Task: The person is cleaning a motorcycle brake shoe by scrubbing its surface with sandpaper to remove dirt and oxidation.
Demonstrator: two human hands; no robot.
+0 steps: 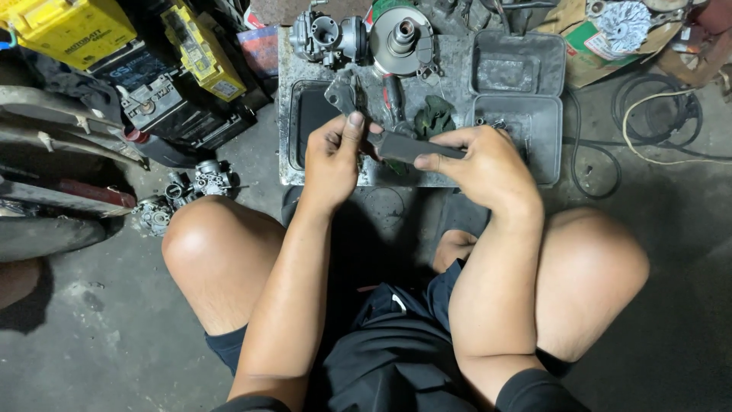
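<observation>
My right hand (482,162) grips the dark grey handle of a tool (410,148), held level in front of me. My left hand (333,155) pinches the tool's other end, thumb raised; what sits between its fingers is hidden. Both hands hover over the near edge of a low grey work board (457,61) on the floor, between my bare knees.
On the board lie a carburetor (326,36), a round metal clutch part (402,38), a red-handled screwdriver (393,98), a green rag (435,116) and an open grey case (526,84). Yellow batteries (69,27) and a second carburetor (207,179) sit left. Cables (648,114) coil right.
</observation>
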